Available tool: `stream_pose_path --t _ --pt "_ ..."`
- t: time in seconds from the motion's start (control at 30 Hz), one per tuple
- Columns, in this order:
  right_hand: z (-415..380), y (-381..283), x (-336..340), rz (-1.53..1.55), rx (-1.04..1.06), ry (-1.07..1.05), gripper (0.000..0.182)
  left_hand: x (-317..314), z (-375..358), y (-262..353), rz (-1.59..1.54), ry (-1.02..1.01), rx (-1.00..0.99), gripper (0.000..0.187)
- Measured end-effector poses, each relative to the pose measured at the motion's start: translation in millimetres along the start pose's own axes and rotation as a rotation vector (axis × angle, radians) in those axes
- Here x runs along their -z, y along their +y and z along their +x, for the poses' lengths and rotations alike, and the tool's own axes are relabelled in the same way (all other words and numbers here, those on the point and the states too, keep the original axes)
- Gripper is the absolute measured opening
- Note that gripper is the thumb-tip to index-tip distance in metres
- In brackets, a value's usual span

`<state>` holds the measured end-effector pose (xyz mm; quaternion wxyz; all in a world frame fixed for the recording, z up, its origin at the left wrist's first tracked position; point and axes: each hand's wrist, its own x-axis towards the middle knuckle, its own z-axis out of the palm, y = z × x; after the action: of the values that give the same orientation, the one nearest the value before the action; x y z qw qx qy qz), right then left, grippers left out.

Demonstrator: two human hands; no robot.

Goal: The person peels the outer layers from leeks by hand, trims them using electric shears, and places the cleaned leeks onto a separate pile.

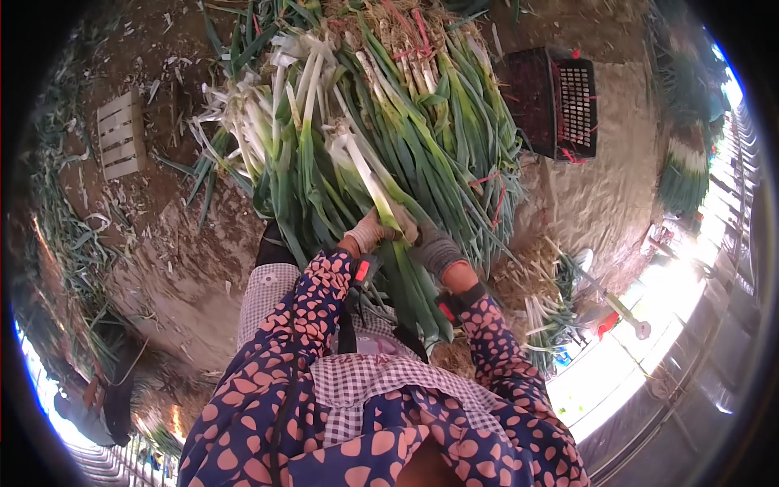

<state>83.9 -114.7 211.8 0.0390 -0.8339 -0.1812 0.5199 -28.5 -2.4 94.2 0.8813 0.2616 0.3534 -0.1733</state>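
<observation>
In the head view a large green onion (367, 172), with a white stalk and long green leaves, lies across my two gloved hands, root end pointing away from me. My left hand (370, 233), in a pale glove, is closed round the stalk where white turns to green. Close beside it, my right hand (436, 247), in a grey glove, has its fingers curled against the same onion's leaves. The leaves (410, 292) hang down towards my lap. Just beyond my hands lies a big pile of green onions (406, 122), some with peeled white stalks and some with brown roots.
Right of the pile stands a dark plastic crate (556, 101) with red ties on it. A pale slatted piece (121, 135) lies on the dirt floor to the left. More onions (544, 325) lie low on the right, and bundles (683, 174) stand at the far right.
</observation>
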Motion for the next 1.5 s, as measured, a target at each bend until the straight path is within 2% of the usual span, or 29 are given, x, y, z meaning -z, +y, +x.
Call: stream_pose_path --t 0.1,0.13,0.23,0.27,0.37,0.4,0.5,0.53,0.63,0.67,0.73,0.8,0.87,0.9,0.97,1.0,1.1,1.17,1.2,1.23,1.3,1.43,1.47,1.5 --pt "30 -12 -4 -0.003 0.016 0.037 0.050 9 -1 -15 0.041 -0.069 0.081 0.061" --pt "33 -32 10 -0.066 -0.090 -0.116 0.049 9 -1 -12 0.160 -0.016 0.186 0.054" --pt "71 -30 -5 0.039 -0.063 -0.033 0.046 10 -2 -10 0.085 0.008 0.236 0.053" --pt "84 -28 -12 0.005 -0.043 -0.089 0.043 12 -4 -7 0.096 0.022 0.226 0.048" --pt "96 -38 -12 -0.021 -0.017 0.015 0.043 23 -6 -11 0.007 -0.083 0.260 0.048" --pt "98 -47 -11 0.115 -0.140 0.152 0.041 18 -14 -7 -0.100 -0.054 0.220 0.050" --pt "112 -40 -19 -0.010 0.049 0.015 0.042 9 -37 26 0.102 0.076 0.274 0.053" --pt "101 -49 -4 0.113 -0.006 0.030 0.044 2 -47 43 0.149 0.116 0.220 0.056" --pt "90 -33 -11 0.092 0.012 0.060 0.045 16 -52 55 0.185 0.214 0.038 0.052" --pt "88 -18 -23 0.124 0.125 0.043 0.047 32 -47 51 0.245 0.306 -0.001 0.052" --pt "69 -11 -25 0.077 -0.004 -0.059 0.048 52 -38 56 0.500 0.550 0.020 0.054" --pt "53 2 -39 0.124 -0.048 -0.106 0.049 51 -29 65 1.041 0.854 0.039 0.056" --pt "41 25 -65 0.251 -0.026 -0.077 0.049 41 -19 75 1.398 1.061 -0.127 0.052" --pt "34 32 -72 0.309 -0.019 -0.047 0.049 38 -11 81 1.445 1.076 -0.320 0.049" --pt "9 33 -70 0.414 -0.037 0.063 0.046 23 22 99 1.258 0.894 -0.470 0.048" --pt "-2 32 -64 0.454 -0.062 0.068 0.049 14 45 107 1.153 0.809 -0.451 0.051" --pt "-16 38 -58 0.538 -0.149 0.111 0.056 -26 116 128 0.896 0.690 -0.190 0.066" --pt "-18 52 -68 0.537 -0.226 0.160 0.055 -53 155 134 0.836 0.797 0.023 0.078" --pt "-21 61 -75 0.520 -0.152 0.265 0.051 -66 174 133 0.834 0.928 0.125 0.086" --pt "-26 71 -83 0.622 -0.162 0.279 0.049 -87 182 139 0.835 1.130 0.244 0.095" --pt "-32 84 -96 0.834 -0.184 0.298 0.045 -122 158 162 0.729 1.122 0.422 0.088" --pt "-37 107 -131 0.806 -0.108 0.438 0.045 -83 225 108 0.819 1.406 0.178 0.068" --pt "-43 103 -124 0.896 -0.197 0.297 0.045 -69 215 106 0.859 1.218 0.151 0.065" --pt "-44 101 -116 0.800 -0.156 0.301 0.045 -48 198 110 0.890 1.028 0.118 0.061"
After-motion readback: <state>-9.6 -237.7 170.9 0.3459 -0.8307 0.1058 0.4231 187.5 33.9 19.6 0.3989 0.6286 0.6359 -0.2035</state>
